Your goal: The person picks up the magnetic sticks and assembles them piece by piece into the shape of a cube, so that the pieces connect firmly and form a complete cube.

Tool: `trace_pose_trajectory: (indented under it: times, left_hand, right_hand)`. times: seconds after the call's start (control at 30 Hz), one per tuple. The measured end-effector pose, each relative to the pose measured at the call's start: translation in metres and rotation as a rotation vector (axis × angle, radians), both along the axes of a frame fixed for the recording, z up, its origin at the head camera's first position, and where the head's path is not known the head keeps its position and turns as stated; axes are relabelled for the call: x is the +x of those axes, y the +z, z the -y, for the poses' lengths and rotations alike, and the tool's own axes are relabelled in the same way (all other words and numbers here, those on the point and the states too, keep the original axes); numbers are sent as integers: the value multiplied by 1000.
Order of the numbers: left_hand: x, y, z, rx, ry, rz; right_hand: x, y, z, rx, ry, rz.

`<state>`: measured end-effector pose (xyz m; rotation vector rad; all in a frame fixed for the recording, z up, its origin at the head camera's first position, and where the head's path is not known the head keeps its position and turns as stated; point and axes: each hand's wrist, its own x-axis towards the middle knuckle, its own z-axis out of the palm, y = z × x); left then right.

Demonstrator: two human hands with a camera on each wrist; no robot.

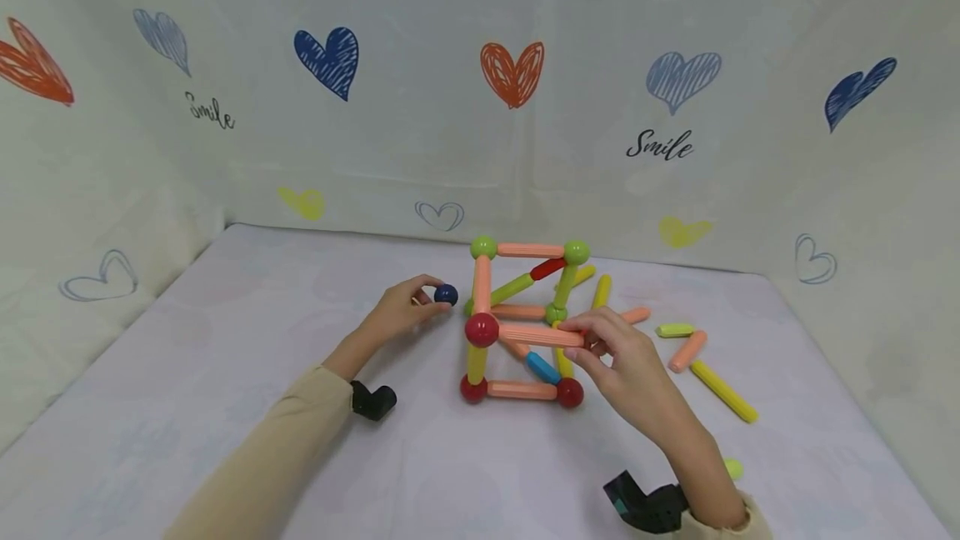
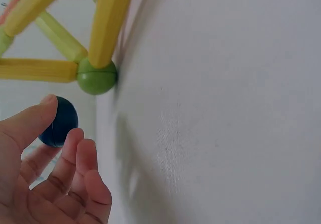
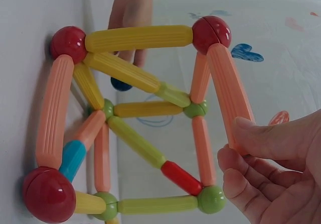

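Observation:
My left hand (image 1: 399, 311) pinches a dark blue ball (image 1: 446, 295) between thumb and fingertips, just left of a cube-like frame of ribbed rods and balls. My right hand (image 1: 626, 365) grips the right end of a salmon rod (image 1: 536, 335) by thumb and fingers. That rod's other end meets a red ball (image 1: 482, 330) at the frame's upper front left corner. Lower down, two red balls join a salmon rod (image 1: 522, 390) along the front. Green balls (image 1: 576, 252) mark the back corners. In the right wrist view, a red-and-green diagonal (image 3: 180, 177) crosses the back face.
Right of the frame lie loose pieces on the white tabletop (image 1: 187, 407): a long yellow rod (image 1: 723, 391), a short salmon rod (image 1: 687, 352), a yellow-green piece (image 1: 675, 330) and others partly hidden behind my right hand. A white cloth with printed hearts (image 1: 512, 73) hangs behind.

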<state>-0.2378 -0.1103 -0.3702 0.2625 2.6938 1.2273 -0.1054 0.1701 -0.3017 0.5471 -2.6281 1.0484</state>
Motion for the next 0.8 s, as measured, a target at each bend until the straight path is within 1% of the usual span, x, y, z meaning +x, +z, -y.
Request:
trace_pose_trajectory:
  times: [0.17, 0.33, 0.5, 0.6, 0.7, 0.8]
  left_hand:
    - [22, 6, 10, 47, -26, -14]
    - [47, 9, 12, 100, -56, 6]
    - [74, 9, 8, 148, -99, 6]
    - [87, 7, 6, 160, -138, -3]
    - [99, 5, 2, 162, -180, -17]
    - [108, 5, -3, 169, -220, -23]
  right_hand:
    - [0, 1, 0, 3, -3, 5]
    - [0, 0, -1, 0, -2, -4]
    - [0, 0, -2, -5, 1, -12]
    - [0, -1, -2, -4, -1, -12]
    - [-1, -1, -1, -1, -3, -16]
    - [0, 0, -1, -2, -3, -18]
